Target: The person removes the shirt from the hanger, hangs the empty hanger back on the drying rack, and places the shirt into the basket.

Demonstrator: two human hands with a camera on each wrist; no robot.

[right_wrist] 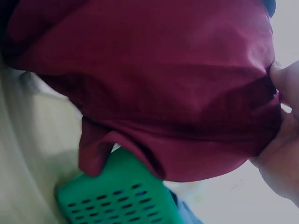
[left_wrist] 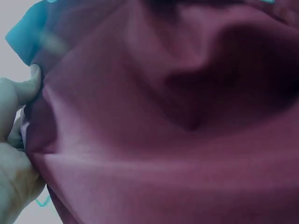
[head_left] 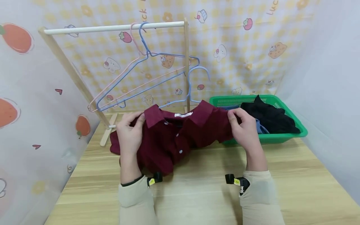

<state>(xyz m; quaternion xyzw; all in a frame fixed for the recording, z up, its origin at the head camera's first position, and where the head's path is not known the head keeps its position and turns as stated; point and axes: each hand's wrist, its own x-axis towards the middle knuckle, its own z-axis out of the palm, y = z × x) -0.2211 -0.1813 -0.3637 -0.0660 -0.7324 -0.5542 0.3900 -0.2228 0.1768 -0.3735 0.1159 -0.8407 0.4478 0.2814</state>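
A dark red button-up shirt [head_left: 194, 131] hangs spread between both hands, its collar and white label facing up. The left hand [head_left: 130, 134] pinches the shirt by the shoulder beside the collar, thumb on the near side. At the other shoulder, the right hand [head_left: 244, 126] pinches the cloth between thumb and fingers. Behind the collar rises the hook of a light blue hanger [head_left: 189, 82]; its lower part is hidden by the shirt. Cloth fills most of the left wrist view, where the left thumb [left_wrist: 30, 86] presses its edge.
A wooden rack with a white rod [head_left: 112, 28] stands at the back left, bearing a pink hanger [head_left: 115, 75] and a blue hanger [head_left: 123, 69]. At the right, a green basket [head_left: 302, 129] holds black and blue clothes. The wooden table [head_left: 194, 200] extends toward the person.
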